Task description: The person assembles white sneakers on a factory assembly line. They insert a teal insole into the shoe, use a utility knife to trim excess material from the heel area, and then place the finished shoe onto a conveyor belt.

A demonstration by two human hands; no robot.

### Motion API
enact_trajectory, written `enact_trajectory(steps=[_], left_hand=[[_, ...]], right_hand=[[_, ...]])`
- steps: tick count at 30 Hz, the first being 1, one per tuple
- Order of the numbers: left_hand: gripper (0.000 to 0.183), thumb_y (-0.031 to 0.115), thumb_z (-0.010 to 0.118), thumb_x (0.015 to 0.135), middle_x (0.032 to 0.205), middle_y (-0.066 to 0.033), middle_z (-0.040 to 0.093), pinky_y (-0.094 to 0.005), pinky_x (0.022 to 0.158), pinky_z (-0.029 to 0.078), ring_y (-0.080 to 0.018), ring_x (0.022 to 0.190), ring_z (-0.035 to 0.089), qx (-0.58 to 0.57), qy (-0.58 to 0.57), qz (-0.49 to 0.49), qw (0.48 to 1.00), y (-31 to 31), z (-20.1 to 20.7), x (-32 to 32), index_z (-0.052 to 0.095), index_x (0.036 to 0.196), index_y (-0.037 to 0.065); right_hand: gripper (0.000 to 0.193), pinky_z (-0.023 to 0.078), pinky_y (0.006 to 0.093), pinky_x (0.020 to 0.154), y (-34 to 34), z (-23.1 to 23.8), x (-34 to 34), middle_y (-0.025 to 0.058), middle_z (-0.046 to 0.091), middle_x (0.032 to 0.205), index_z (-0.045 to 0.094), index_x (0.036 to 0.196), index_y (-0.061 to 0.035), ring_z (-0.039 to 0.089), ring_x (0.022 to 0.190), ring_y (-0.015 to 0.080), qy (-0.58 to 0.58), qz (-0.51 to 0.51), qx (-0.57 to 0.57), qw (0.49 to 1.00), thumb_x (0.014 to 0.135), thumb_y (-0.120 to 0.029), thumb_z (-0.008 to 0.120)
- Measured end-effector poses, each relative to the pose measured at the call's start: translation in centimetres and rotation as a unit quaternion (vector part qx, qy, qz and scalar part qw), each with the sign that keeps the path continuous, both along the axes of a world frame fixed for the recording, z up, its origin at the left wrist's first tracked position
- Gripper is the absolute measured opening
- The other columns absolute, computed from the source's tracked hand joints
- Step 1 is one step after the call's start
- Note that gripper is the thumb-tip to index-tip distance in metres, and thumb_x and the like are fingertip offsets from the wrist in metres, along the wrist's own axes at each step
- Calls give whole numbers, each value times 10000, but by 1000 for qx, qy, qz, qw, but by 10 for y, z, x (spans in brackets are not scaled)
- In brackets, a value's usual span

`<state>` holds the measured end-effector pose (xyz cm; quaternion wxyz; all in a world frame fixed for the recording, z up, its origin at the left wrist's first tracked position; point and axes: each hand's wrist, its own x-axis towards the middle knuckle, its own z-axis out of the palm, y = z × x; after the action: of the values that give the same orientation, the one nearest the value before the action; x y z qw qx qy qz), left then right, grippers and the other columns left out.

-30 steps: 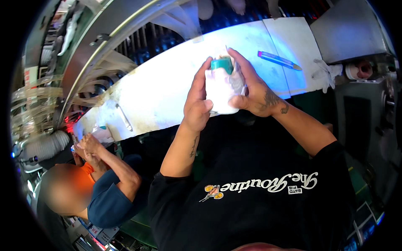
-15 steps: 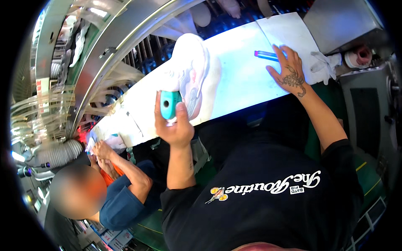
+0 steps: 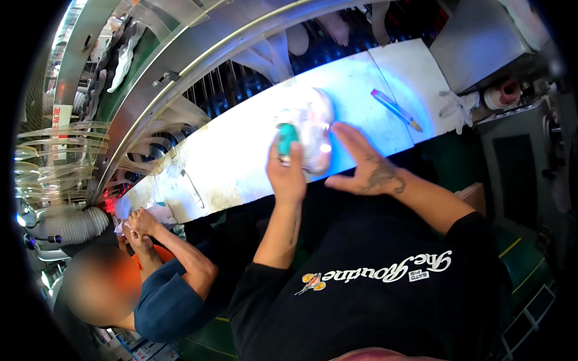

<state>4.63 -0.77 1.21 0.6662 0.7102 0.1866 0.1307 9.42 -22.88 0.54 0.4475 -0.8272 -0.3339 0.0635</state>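
Observation:
A white and pale pink shoe, somewhat blurred, is in my left hand above the white table. A teal-green shoe last fills its opening, and my left fingers and thumb close around that end. Just right of the shoe is my right hand, its thumb and fingers spread, holding nothing. A small gap seems to lie between the fingertips and the shoe. Beyond my right hand a brush with a blue and pink handle and tan bristles lies on the table.
Along the white worktable runs a conveyor with a metal rail. White gloves and a white pot sit at the right end. A thin tool lies at left, near a co-worker's hands.
My right hand has left the brush, which now lies at a different angle, and come left beside the shoe. My left hand has shifted the shoe to the right and turned it.

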Motion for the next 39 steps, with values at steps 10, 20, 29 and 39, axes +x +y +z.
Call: enact_trajectory(steps=[10,20,29,39], left_hand=[[517,275,809,930,1521,-274,570,-563,1191,412,-482,1418,531,342,-76,-118,929,21,-36,7,679,1338,-15],[561,420,780,874,1461,-257,550,-617,1182,305,-473,1451,435,521,-6,-124,845,3,-56,14,721,1283,41],[520,403,801,841,1364,-226,588,-601,1136,341,-451,1369,486,517,9,-89,851,7,-54,26,725,1223,57],[541,366,802,873,1385,-237,618,-559,1106,451,-445,1331,550,447,-52,-193,872,-25,-40,253,686,1285,35]], right_hand=[[623,472,469,1209,-74,89,79,188,561,1562,413,1612,23,584,1421,318,144,-165,519,826,1039,-67,641],[755,519,446,1072,-45,417,317,228,703,1364,599,1491,10,654,1292,297,-419,-396,124,808,1059,-609,604],[511,549,519,1004,-43,367,426,340,735,1149,775,1111,36,713,1135,447,-563,-363,-70,740,996,-449,658],[863,421,508,1236,-125,197,494,254,533,1574,419,1641,-86,516,1449,456,-380,-292,-253,841,948,-480,751]])
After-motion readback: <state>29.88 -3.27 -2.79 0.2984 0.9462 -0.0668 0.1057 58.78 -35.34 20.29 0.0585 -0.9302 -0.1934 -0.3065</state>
